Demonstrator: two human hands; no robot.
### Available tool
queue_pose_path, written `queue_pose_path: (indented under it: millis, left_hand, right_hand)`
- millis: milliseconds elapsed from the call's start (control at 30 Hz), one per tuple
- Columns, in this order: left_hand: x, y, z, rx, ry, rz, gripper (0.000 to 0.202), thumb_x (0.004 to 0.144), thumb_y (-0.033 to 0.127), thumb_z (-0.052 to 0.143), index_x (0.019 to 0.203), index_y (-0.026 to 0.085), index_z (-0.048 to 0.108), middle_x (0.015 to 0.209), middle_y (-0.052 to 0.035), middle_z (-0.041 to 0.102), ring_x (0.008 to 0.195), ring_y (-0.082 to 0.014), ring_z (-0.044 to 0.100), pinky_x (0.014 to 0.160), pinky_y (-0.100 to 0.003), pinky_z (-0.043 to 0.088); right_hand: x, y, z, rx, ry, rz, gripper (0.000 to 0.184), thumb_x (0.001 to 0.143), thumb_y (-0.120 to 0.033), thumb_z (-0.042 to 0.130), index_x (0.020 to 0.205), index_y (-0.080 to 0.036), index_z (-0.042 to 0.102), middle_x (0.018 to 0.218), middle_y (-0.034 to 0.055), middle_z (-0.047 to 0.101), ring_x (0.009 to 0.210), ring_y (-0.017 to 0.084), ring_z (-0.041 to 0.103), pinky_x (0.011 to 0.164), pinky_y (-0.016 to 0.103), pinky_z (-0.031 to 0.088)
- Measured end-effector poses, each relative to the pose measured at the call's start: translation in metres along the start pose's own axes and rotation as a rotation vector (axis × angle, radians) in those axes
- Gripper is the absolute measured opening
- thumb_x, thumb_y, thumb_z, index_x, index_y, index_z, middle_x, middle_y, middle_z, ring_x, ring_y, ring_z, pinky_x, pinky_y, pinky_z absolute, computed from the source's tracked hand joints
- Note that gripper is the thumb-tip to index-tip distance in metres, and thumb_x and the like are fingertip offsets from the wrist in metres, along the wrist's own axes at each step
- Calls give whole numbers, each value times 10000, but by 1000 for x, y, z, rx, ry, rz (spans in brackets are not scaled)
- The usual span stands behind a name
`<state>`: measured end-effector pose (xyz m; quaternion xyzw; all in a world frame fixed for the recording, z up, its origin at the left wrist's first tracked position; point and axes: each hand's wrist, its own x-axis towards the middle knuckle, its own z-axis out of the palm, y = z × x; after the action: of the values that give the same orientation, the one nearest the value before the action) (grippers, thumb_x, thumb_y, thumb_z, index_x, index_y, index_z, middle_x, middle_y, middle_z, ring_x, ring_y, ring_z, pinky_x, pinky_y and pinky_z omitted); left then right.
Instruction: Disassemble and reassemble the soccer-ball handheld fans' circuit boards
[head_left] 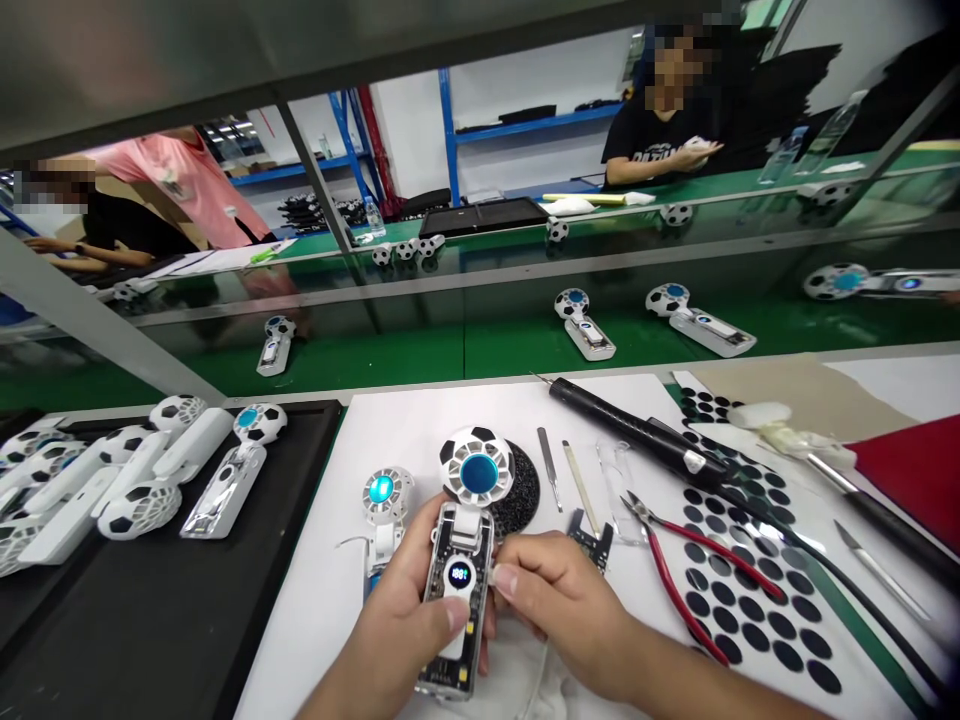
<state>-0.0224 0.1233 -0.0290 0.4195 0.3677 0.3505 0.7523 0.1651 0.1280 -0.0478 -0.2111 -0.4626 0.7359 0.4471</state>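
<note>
White mat [307,610], near edge: left hand [397,610] clenches a clear-cased football fan [477,472] upright, right hand [562,610] grasping its side to steady it, pliers [705,548] within reach.

The head-worn camera faces forward and down, close above the left hand [397,610] and right hand [562,610].
</note>
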Motion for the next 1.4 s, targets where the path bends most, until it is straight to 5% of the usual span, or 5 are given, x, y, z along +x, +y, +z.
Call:
queue_pose_path:
  millis: [600,767,967,1167,1400]
  left_hand:
    - [4,1,2,0,1,10,934,808,462,761,1519,227,203,845,-53,687,646,-186,649,546,-254,503]
    - [2,0,-1,4,-6,-31,877,807,477,761,1510,293,270,1063,-111,690,620,-180,670,503,-241,478]
    - [1,1,-2,14,-3,-25,836,801,485,759,1488,309,316,1220,-140,653,626,-170,678,534,-256,504]
    - [2,0,1,-71,3,-10,944,758,483,801,1494,234,264,771,-33,655,583,-189,639,510,-261,505]
    - [-4,-1,4,-75,2,41,899,784,511,773,1505,267,296,711,-25,655,555,-169,616,508,-233,452]
  right_hand:
    - [-1,-1,-4,-152,24,21,388,1014,-437,550,754,-155,609,714,31,670,602,146,619,622,274,484]
    - [-3,0,-5,-274,94,11,376,999,-373,578,683,-169,579,625,-20,588,583,107,466,581,238,365]
    - [-3,0,-5,-301,89,16,379,1003,-371,547,675,-183,528,619,-30,535,600,116,479,593,240,377]
    - [-2,-5,-8,-372,14,-12,331,1002,-365,545,733,-175,580,660,-25,574,590,106,437,583,237,346]
    - [1,-8,-10,-452,15,-59,419,958,-415,585,634,-179,463,592,-55,394,553,91,334,515,230,265]
